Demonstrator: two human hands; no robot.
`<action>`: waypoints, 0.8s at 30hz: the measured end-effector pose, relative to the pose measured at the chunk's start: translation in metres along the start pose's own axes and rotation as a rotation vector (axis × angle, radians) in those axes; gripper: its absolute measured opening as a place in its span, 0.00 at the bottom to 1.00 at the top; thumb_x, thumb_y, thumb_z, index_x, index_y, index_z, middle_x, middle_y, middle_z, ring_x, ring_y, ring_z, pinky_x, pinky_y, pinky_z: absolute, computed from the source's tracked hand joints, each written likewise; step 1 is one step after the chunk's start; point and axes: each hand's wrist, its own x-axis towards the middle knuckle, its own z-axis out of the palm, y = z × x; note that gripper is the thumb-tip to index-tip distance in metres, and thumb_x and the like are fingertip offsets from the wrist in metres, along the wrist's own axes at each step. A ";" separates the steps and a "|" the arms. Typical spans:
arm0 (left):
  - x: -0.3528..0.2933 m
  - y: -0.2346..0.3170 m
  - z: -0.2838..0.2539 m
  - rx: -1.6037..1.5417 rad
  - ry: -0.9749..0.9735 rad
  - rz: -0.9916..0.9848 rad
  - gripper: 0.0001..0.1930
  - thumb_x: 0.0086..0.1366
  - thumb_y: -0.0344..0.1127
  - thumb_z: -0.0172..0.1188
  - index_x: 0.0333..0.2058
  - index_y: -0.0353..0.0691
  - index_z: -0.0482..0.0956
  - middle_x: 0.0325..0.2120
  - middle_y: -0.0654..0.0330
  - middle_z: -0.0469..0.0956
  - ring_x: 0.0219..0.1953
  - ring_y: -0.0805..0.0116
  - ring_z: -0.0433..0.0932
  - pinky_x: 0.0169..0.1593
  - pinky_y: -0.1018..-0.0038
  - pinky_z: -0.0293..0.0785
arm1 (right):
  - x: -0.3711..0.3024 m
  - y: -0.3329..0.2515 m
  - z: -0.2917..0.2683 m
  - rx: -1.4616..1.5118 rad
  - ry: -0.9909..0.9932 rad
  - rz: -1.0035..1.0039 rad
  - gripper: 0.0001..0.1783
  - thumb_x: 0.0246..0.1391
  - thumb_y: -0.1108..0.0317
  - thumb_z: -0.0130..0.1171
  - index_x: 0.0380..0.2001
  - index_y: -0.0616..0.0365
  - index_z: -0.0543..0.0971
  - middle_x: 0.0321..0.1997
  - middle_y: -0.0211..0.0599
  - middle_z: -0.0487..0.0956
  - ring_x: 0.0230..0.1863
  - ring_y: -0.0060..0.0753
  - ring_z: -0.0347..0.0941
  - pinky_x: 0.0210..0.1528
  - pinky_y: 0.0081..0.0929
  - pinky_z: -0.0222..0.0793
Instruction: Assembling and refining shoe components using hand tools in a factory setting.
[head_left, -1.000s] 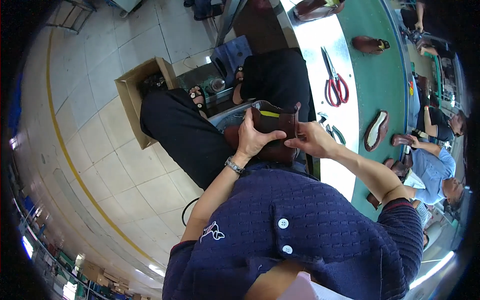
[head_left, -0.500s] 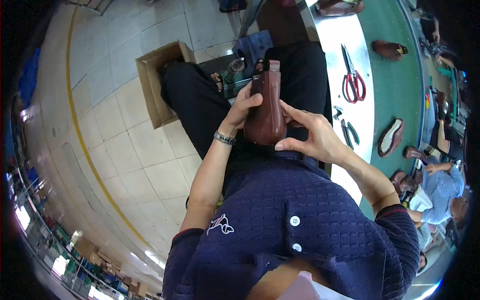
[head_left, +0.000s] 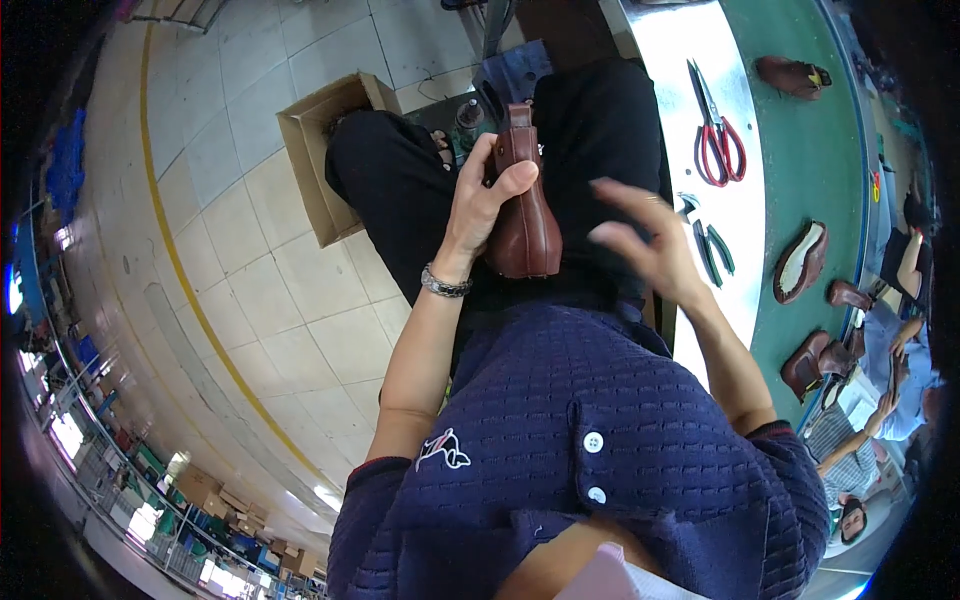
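Observation:
My left hand (head_left: 478, 205) grips a brown leather shoe (head_left: 530, 240) above my lap, its thumb pressed on the near face. A seam runs down the middle of the shoe, and a narrow tab stands at its far end. To the right of the shoe, apart from it, my right hand (head_left: 650, 240) is open and empty. Its thumb and fingers are spread and a little blurred by motion. Red-handled scissors (head_left: 718, 140) lie on the white tabletop (head_left: 745, 240) at my right, with green-handled pliers (head_left: 712, 252) nearer to my right hand.
Beyond the white top runs a green conveyor (head_left: 760, 350) with several brown shoes, one showing a pale sole (head_left: 802, 262). A cardboard box (head_left: 310, 165) stands on the tiled floor by my left knee. A bottle (head_left: 468, 115) stands between my knees. Other people sit at the far right.
My right hand has let go of the shoe and moved right. The shoe has turned and shifted slightly left and away in my left hand, which keeps its hold.

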 end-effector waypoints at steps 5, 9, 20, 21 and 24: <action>0.013 -0.002 0.005 0.000 0.015 -0.022 0.23 0.55 0.51 0.68 0.39 0.40 0.73 0.31 0.65 0.73 0.34 0.78 0.72 0.41 0.79 0.69 | -0.087 0.153 -0.037 -0.680 0.379 0.352 0.29 0.57 0.55 0.60 0.59 0.56 0.70 0.53 0.52 0.73 0.55 0.49 0.69 0.57 0.41 0.65; 0.011 0.008 0.015 -0.116 0.023 -0.121 0.22 0.56 0.49 0.67 0.40 0.40 0.74 0.31 0.66 0.73 0.33 0.79 0.72 0.39 0.78 0.70 | -0.099 0.157 -0.037 -0.724 0.276 0.389 0.28 0.59 0.57 0.57 0.60 0.55 0.69 0.51 0.50 0.71 0.54 0.49 0.67 0.57 0.39 0.63; -0.007 -0.020 0.023 0.089 0.016 -0.035 0.23 0.54 0.52 0.66 0.39 0.39 0.74 0.30 0.65 0.72 0.33 0.77 0.70 0.41 0.78 0.67 | -0.032 0.024 -0.035 0.701 -0.405 0.314 0.17 0.64 0.56 0.51 0.43 0.60 0.74 0.29 0.32 0.76 0.32 0.24 0.73 0.39 0.24 0.69; -0.009 -0.022 0.021 0.107 0.009 -0.022 0.23 0.54 0.52 0.66 0.39 0.39 0.74 0.30 0.65 0.72 0.33 0.77 0.70 0.40 0.78 0.67 | -0.025 0.012 -0.031 0.721 -0.475 0.320 0.18 0.64 0.55 0.51 0.42 0.60 0.75 0.27 0.32 0.76 0.30 0.23 0.73 0.37 0.23 0.69; -0.009 -0.015 0.022 0.101 0.009 -0.033 0.24 0.55 0.53 0.65 0.39 0.39 0.73 0.30 0.65 0.71 0.33 0.77 0.69 0.40 0.78 0.67 | -0.013 0.005 -0.019 0.697 -0.652 0.526 0.27 0.66 0.46 0.46 0.34 0.62 0.77 0.17 0.27 0.70 0.19 0.19 0.69 0.25 0.18 0.67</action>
